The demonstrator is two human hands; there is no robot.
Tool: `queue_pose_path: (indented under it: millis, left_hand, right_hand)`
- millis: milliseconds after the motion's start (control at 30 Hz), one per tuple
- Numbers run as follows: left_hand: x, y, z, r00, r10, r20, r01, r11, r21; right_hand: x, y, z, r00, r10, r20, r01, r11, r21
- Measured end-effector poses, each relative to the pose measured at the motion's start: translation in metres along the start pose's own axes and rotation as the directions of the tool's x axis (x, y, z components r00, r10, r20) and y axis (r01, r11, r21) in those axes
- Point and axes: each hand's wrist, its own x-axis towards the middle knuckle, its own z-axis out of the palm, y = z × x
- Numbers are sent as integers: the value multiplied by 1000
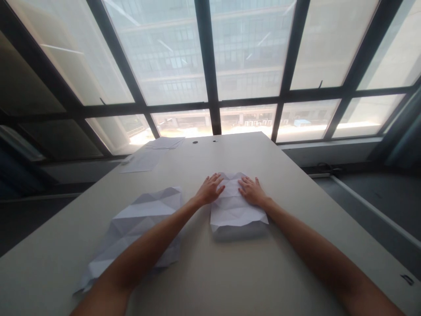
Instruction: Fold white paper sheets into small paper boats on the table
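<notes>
A creased sheet of white paper (pixel 238 210) lies in front of me, its near edge lifted off the table. My left hand (pixel 210 189) rests on its upper left side with the fingers stretched out. On the upper right side my right hand (pixel 251 190) lies flat, fingers spread. Both palms cover part of the sheet's side edges. To the left, partly behind my left forearm, is a second, larger sheet of creased paper (pixel 141 215), with fold lines across it and raised ridges.
Several flat paper sheets (pixel 144 160) lie at the far left of the white table (pixel 210 267). A dark round hole (pixel 195 142) is near the far edge. Large framed windows (pixel 246 52) stand beyond. On the floor at right are dark cables (pixel 329 168).
</notes>
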Motion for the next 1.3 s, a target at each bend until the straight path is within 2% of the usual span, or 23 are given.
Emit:
queue_pose_path:
  millis: [100, 200, 333, 500, 667, 1000, 1133, 1233, 1300]
  left_hand:
    - [-5, 12, 19, 997, -27, 71, 26, 1000, 8]
    - [-14, 13, 25, 995, -35, 93, 33, 999, 27]
    - [-23, 10, 20, 994, -33, 100, 31, 999, 27]
    - [-24, 13, 18, 995, -47, 93, 45, 999, 22]
    - [-21, 15, 20, 994, -63, 91, 62, 998, 10]
    - [-21, 18, 21, 990, -105, 98, 107, 994, -8]
    - [-21, 19, 19, 984, -108, 144, 110, 994, -1]
    - [-15, 14, 10, 972, -67, 227, 72, 997, -17]
    - [-9, 8, 3, 970, -34, 242, 45, 998, -42]
  right_hand:
    - [-2, -3, -2, 1000, -25, 15, 25, 1000, -2]
    - [-5, -7, -6, 999, -46, 8, 46, 999, -13]
    - [-6, -13, -10, 997, -65, -40, 64, 998, -28]
    - [-6, -15, -10, 992, -121, -42, 121, 993, -6]
    - [-5, -13, -8, 996, -91, 6, 91, 996, 1]
    - [-1, -7, -8, 997, -80, 17, 80, 997, 10]
    - [1, -4, -9, 996, -80, 37, 79, 997, 19]
    - [1, -4, -9, 996, -80, 39, 79, 997, 21]
    - [0, -5, -9, 996, -78, 36, 77, 997, 25]
